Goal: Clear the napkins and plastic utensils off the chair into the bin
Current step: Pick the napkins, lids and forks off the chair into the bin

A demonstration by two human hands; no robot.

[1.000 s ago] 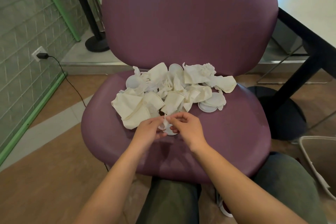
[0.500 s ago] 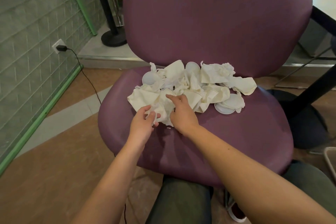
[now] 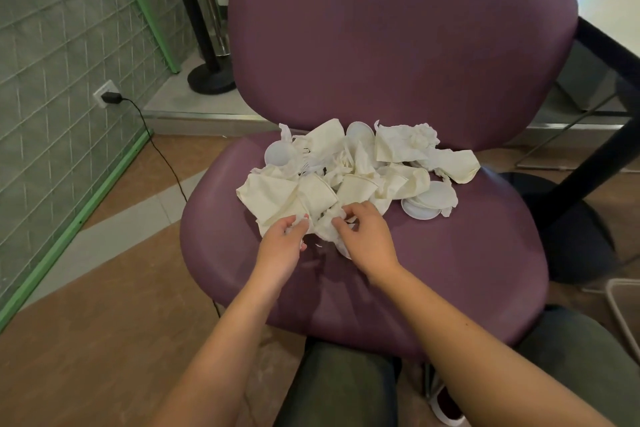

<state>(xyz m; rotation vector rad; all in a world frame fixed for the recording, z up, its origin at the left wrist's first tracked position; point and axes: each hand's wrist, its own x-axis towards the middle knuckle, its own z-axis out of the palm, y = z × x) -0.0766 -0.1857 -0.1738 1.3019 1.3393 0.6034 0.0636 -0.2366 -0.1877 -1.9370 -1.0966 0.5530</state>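
A heap of crumpled white napkins (image 3: 353,177) mixed with white plastic utensils and lids (image 3: 424,206) lies on the seat of a purple chair (image 3: 467,270). My left hand (image 3: 282,246) sits at the heap's near left edge, its fingers curled round a crumpled napkin. My right hand (image 3: 367,239) is just beside it, fingers bent over and pinching a napkin at the near edge. A white plastic piece shows partly under my right hand. The rim of a pale bin (image 3: 620,312) shows at the right edge.
A dark table leg and its round base (image 3: 575,229) stand right of the chair, under a white tabletop (image 3: 616,0). A black post base (image 3: 211,80) stands behind left. A cable (image 3: 156,149) runs from a wall socket across the floor. My knees are below the seat.
Both hands stayed on the near edge of the heap, gathering napkins there. The camera moved, so the chair shifted in view and the bin slid mostly out at the right.
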